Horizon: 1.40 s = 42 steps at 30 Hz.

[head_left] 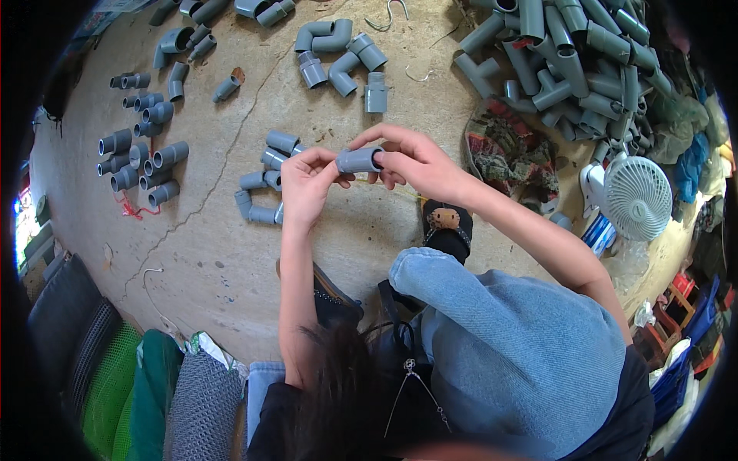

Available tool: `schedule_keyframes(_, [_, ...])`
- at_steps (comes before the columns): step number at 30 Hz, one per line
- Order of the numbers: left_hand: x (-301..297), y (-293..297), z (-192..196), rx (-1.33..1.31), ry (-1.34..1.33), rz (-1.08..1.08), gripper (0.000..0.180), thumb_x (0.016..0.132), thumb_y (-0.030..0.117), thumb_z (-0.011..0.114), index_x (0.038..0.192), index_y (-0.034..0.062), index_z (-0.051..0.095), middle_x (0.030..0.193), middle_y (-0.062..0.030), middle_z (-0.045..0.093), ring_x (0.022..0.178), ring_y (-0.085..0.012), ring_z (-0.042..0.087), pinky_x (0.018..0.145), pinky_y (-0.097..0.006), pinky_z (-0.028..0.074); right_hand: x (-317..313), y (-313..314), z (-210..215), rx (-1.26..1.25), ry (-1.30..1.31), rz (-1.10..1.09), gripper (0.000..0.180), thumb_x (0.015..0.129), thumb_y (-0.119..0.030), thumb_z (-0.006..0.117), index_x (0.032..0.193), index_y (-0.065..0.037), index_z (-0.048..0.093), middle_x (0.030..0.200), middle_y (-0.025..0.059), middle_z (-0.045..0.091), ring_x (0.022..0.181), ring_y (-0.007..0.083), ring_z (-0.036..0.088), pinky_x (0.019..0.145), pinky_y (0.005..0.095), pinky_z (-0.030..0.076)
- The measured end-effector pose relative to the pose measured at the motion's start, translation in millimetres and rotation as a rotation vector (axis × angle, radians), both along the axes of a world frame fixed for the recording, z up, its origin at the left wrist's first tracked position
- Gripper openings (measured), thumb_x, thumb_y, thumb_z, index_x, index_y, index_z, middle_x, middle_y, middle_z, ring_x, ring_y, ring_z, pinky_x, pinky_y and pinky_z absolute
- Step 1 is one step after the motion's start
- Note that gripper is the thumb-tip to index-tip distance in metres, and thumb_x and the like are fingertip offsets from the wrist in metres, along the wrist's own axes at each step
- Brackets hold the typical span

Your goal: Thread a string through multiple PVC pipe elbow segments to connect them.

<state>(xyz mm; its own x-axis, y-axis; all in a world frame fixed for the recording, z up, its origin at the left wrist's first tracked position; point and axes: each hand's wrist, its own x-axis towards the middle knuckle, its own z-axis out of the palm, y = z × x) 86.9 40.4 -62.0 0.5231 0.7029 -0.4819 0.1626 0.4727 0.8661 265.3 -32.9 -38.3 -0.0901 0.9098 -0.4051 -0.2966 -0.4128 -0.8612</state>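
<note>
A short grey plastic pipe coupling (357,160) is held level between my two hands, above the concrete floor. My left hand (307,184) pinches its left end between thumb and fingers. At the right end, the thumb of my right hand (419,160) lies at the open mouth, while the fingers curl over the far side. Just left of and behind my left hand, several grey fittings lie on the floor, among them a straight coupling (283,141) and an elbow (244,206); my left hand hides some of them.
Rows of grey couplings (157,155) lie at the left, and loose elbows (342,75) farther off. A big heap of fittings (565,65) fills the far right, near a patterned cloth (513,150) and a white fan (636,198). Mesh rolls (204,403) stand near left. My shoe (446,223) is below my hands.
</note>
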Motion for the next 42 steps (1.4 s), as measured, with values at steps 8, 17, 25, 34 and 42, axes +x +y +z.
schedule_keyframes(8, [3.4,1.5,19.3,0.162,-0.127,-0.001,0.009,0.083,0.004,0.053,0.088,-0.0027,0.053,0.086,-0.0091,0.058,0.076,-0.0138,0.056,0.073,-0.028,0.045,1.1,3.8,2.3,-0.003,0.264,-0.009,0.023,0.086,-0.02,0.043,0.102,-0.007,0.052,0.075,0.0058,0.059,0.06,0.0078,0.051,0.052,0.0193,0.037])
schedule_keyframes(17, [15.4,9.3,47.2,-0.012,-0.402,0.289,0.005,0.089,0.01,0.039,0.092,0.0053,0.039,0.089,-0.0122,0.056,0.081,-0.0213,0.054,0.085,-0.039,0.044,10.0,1.4,-12.0,0.041,0.28,-0.05,0.032,0.079,-0.018,0.046,0.109,-0.006,0.05,0.085,0.0083,0.06,0.079,0.0112,0.054,0.069,0.0248,0.042])
schedule_keyframes(25, [15.0,5.9,76.3,-0.109,-0.643,0.367,0.007,0.093,0.011,0.034,0.093,0.007,0.039,0.06,0.0014,0.024,0.053,-0.0085,0.029,0.058,-0.027,0.039,7.1,-1.5,-21.6,0.374,-0.431,0.158,0.041,0.065,-0.003,0.061,0.105,-0.004,0.052,0.096,0.0081,0.058,0.093,0.0178,0.055,0.086,0.0314,0.041])
schedule_keyframes(34, [84.8,-75.7,115.4,-0.123,-0.73,0.016,0.011,0.091,0.012,0.04,0.094,0.0036,0.033,0.066,-0.0034,0.037,0.056,-0.0102,0.036,0.053,-0.024,0.032,-9.0,-5.8,-16.1,0.385,-0.366,0.194,0.046,0.074,-0.017,0.066,0.117,-0.011,0.05,0.109,0.0066,0.055,0.092,0.0184,0.056,0.075,0.03,0.045])
schedule_keyframes(42, [83.8,-78.3,104.3,0.131,-0.539,-0.15,0.012,0.088,0.009,0.045,0.095,0.0011,0.039,0.08,-0.0049,0.039,0.07,-0.0112,0.04,0.065,-0.025,0.036,2.4,-11.0,18.3,0.478,-0.308,0.288,0.019,0.079,-0.013,0.061,0.095,-0.005,0.063,0.096,0.0096,0.06,0.086,0.0224,0.059,0.073,0.0325,0.046])
